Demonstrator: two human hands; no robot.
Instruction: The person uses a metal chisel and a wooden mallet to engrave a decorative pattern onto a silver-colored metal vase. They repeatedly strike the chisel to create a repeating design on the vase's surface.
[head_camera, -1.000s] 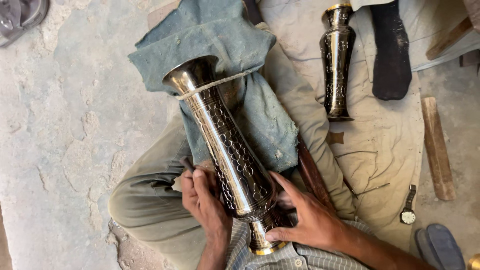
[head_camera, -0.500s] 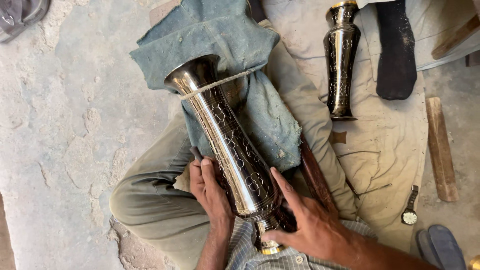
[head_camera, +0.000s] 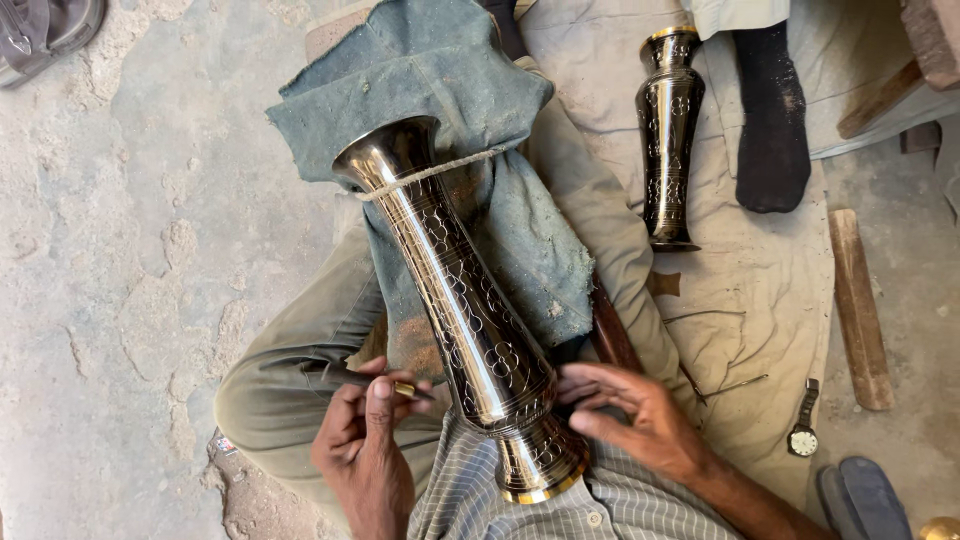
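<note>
1. Lying across the person's lap is a tall engraved metal vase (head_camera: 455, 300) — dark and polished, its flared mouth pointing away to the upper left and its brass-edged foot resting against the striped shirt (head_camera: 520, 510).
2. The left hand (head_camera: 365, 445) is closing around a slim graving tool (head_camera: 375, 380), whose tip is pointing at the vase's lower body, just beside the metal.
3. The right hand (head_camera: 630, 415) is lying open-fingered against the vase's right flank near the foot, fingers stretched out and touching it rather than wrapping it.
4. A length of cord (head_camera: 430, 172) is running around the vase's neck, and a grey-blue cloth (head_camera: 470, 110) is spreading beneath the vase over the knee.
5. A second engraved vase (head_camera: 668, 140) is lying on the beige sheet (head_camera: 760, 300) to the upper right, well apart — beside a foot in a dark sock (head_camera: 772, 130).
6. A wristwatch (head_camera: 802, 425) and a wooden stick (head_camera: 860, 300) are resting further right.
</note>
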